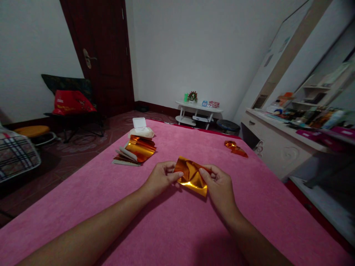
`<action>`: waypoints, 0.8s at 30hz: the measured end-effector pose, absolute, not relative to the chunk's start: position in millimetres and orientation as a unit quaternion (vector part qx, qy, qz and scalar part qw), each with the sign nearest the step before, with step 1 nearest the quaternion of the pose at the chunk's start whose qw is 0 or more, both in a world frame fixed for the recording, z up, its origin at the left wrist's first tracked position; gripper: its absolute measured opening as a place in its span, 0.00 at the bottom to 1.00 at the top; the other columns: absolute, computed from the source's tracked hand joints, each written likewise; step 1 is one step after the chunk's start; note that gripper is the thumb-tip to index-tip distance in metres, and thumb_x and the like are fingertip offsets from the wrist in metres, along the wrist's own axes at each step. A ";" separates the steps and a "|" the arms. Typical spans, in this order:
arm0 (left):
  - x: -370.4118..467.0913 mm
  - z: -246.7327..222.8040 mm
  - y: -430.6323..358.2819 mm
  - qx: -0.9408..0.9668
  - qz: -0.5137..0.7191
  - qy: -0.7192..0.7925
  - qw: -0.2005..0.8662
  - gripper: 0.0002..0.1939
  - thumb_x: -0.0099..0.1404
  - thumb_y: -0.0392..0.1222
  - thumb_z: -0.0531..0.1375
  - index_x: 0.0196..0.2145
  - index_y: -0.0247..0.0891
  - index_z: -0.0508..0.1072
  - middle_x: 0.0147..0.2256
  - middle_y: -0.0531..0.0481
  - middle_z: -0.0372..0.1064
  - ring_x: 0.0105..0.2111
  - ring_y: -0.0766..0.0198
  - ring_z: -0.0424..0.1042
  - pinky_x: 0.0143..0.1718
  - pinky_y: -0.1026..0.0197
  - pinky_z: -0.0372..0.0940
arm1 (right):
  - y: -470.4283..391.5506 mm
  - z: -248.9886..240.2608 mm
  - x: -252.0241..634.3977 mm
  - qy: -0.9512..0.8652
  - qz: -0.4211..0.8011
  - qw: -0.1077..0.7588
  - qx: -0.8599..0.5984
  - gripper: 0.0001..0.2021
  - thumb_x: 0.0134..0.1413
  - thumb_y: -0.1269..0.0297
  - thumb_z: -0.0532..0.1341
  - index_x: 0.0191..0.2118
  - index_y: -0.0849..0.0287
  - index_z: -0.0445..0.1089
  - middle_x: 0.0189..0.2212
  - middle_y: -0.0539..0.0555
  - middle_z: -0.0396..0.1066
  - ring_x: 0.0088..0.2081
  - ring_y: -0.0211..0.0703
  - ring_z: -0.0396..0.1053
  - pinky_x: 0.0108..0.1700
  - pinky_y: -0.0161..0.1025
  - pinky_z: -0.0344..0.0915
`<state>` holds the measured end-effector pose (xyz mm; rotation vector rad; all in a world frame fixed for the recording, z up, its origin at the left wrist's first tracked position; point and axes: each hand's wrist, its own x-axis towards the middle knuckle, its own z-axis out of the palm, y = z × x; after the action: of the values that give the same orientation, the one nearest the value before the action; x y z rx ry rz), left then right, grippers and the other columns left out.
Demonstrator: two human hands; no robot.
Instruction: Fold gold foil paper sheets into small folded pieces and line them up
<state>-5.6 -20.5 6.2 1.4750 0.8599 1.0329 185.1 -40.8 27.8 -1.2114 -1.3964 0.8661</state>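
A shiny gold foil paper sheet (pixel 194 181) is held above the pink-covered table (pixel 172 229), creased across its middle. My left hand (pixel 165 175) pinches its left edge, thumb on top. At the right side, my right hand (pixel 217 181) grips it between thumb and fingers; some fingertips are hidden behind the sheet. To the left lies a stack of gold foil paper (pixel 141 148), partly curled and showing pale backs. Near the right edge sits a folded gold foil piece (pixel 235 148).
A wipes packet (pixel 141 132) with its white lid raised lies behind the stack. Beyond the table stand a low white side table (pixel 198 107) and a dark round stool (pixel 227 125). A cluttered dresser (pixel 288 136) flanks the right, and a chair with a red bag (pixel 72 102) the left.
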 end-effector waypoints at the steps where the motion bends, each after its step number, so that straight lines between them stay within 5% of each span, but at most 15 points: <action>1: -3.7 3.7 -20.6 0.614 0.445 0.392 0.521 0.19 0.60 0.47 0.61 0.46 0.31 0.70 0.29 0.47 0.72 0.22 0.65 0.70 0.26 0.60 0.68 | -38.1 28.0 186.9 -0.575 0.378 0.519 -0.508 0.11 0.50 0.58 0.60 0.34 0.61 0.71 0.24 0.52 0.73 0.27 0.44 0.72 0.27 0.36 0.67; 4: -3.1 -3.1 -20.1 0.675 0.453 0.466 0.349 0.27 0.55 0.43 0.65 0.52 0.37 0.67 0.35 0.47 0.72 0.32 0.60 0.72 0.35 0.57 0.69 | -26.0 19.0 198.1 -0.584 0.418 0.459 -0.523 0.10 0.46 0.60 0.61 0.31 0.61 0.72 0.22 0.50 0.72 0.24 0.42 0.71 0.25 0.34 0.64; 9: -4.8 -3.3 -22.7 0.852 0.344 0.370 0.137 0.19 0.64 0.43 0.57 0.53 0.45 0.69 0.57 0.45 0.61 0.55 0.54 0.62 0.56 0.50 0.56 | -11.0 -2.4 216.8 -0.640 0.347 0.399 -0.557 0.08 0.44 0.62 0.60 0.27 0.62 0.72 0.22 0.50 0.71 0.24 0.40 0.68 0.25 0.34 0.61; 17: -4.6 -0.5 -25.3 0.930 0.192 0.283 0.134 0.17 0.69 0.45 0.50 0.51 0.43 0.71 0.55 0.44 0.65 0.54 0.56 0.64 0.56 0.50 0.54 | -10.5 -0.1 231.6 -0.712 0.163 0.255 -0.633 0.09 0.49 0.62 0.58 0.31 0.59 0.74 0.25 0.52 0.73 0.29 0.44 0.70 0.31 0.37 0.62; 21: -5.1 -1.2 -25.5 0.933 0.193 0.276 0.123 0.17 0.68 0.46 0.51 0.50 0.39 0.72 0.55 0.41 0.64 0.53 0.53 0.65 0.55 0.52 0.56 | -24.3 17.7 220.9 -0.720 -0.001 0.265 -0.641 0.14 0.56 0.63 0.55 0.45 0.59 0.72 0.43 0.59 0.73 0.46 0.50 0.68 0.49 0.45 0.61; 24: -3.1 -3.5 -25.4 0.932 0.216 0.262 0.128 0.15 0.68 0.44 0.52 0.46 0.39 0.74 0.50 0.42 0.69 0.50 0.55 0.68 0.53 0.54 0.59 | -41.2 17.7 194.0 -0.757 0.035 0.289 -0.585 0.23 0.60 0.59 0.51 0.59 0.63 0.60 0.58 0.62 0.60 0.60 0.50 0.56 0.61 0.47 0.51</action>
<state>-3.1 -25.4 -3.5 2.7107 0.7636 0.6281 194.0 -41.2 17.7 -1.5600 -2.0204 0.0942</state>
